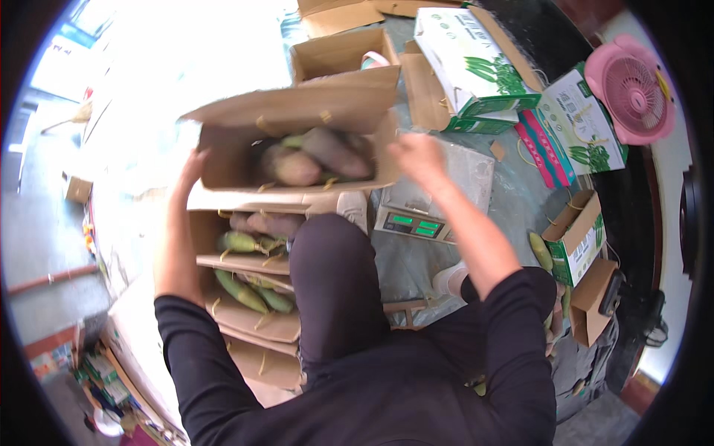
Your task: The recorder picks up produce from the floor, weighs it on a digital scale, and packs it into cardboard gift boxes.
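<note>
An open cardboard box [253, 152] tilts before me, blurred by motion, with several plump purplish and greenish vegetables [327, 156] inside. Their exact kind is hard to make out. Yellow cord ends poke through its walls. My left hand [195, 165] is closed on the box's left end, its fingertips partly hidden. At the right end my right hand [418, 157], smeared by motion, has its fingers curled against the box edge. Just under that hand is a flat digital scale [457, 178] with green lit displays.
Beside my left leg stand open boxes [249, 320] holding green and purplish vegetables [242, 290]. An open carton [338, 52] and a white-and-green printed carton [476, 59] lie farther off. A pink fan [632, 89] stands at the right, above smaller cartons [576, 238].
</note>
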Tool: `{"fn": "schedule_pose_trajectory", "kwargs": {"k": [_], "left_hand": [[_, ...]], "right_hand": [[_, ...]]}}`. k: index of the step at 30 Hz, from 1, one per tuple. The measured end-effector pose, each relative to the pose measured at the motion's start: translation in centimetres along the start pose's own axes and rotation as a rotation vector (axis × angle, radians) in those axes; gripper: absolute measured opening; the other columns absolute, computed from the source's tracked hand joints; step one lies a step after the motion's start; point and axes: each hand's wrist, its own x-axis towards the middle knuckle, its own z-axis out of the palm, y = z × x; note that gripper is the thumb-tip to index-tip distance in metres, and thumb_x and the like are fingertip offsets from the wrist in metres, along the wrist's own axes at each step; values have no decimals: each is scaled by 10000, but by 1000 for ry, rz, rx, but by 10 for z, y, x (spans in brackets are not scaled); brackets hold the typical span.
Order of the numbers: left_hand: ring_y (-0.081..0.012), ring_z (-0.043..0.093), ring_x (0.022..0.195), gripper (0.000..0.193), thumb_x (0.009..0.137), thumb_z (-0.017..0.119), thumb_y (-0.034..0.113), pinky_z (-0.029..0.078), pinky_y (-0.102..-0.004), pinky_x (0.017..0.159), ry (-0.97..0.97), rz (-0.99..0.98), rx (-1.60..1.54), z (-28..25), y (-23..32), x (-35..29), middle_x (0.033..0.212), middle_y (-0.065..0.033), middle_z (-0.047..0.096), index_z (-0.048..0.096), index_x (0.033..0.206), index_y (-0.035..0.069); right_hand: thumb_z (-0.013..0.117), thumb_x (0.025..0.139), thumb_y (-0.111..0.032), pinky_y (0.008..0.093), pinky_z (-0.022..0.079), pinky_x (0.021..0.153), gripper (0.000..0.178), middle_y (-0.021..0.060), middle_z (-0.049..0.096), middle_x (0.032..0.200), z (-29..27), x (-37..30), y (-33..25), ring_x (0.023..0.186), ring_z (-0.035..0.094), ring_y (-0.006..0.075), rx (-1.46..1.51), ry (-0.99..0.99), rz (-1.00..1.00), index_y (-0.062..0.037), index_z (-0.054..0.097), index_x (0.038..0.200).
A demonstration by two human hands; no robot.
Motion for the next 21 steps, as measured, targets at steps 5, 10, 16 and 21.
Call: {"fn": "schedule_pose_trajectory", "kwargs": {"k": [5,10,16,21], "left_hand": [[-385,604,924,394,872,539,359,467,-437,816,71,-225,318,-9,-52,-38,963,-235,637,634,1004,0],[-386,597,942,317,839,590,305,463,-446,818,82,-480,496,-20,-59,-60,948,-225,637,627,952,12],[-378,586,978,423,844,613,239,469,-462,814,239,-451,507,7,-69,-81,1075,-217,593,483,1183,23],[-380,538,1055,458,879,555,264,443,-451,862,258,-480,433,35,-32,-91,1142,-234,558,451,1250,15]], "right_hand": [[667,747,-313,439,507,742,222,153,657,835,89,1,-37,830,632,340,92,-119,-25,-94,682,778],[622,786,-324,396,508,717,232,126,664,802,118,8,-57,791,644,304,342,-476,115,-98,668,767],[597,772,-325,407,489,734,243,135,666,803,85,-4,-46,826,637,293,347,-563,-6,-92,663,789],[597,759,-302,408,485,762,245,139,662,874,35,-36,36,856,626,311,179,-527,-21,-92,657,869]]}}
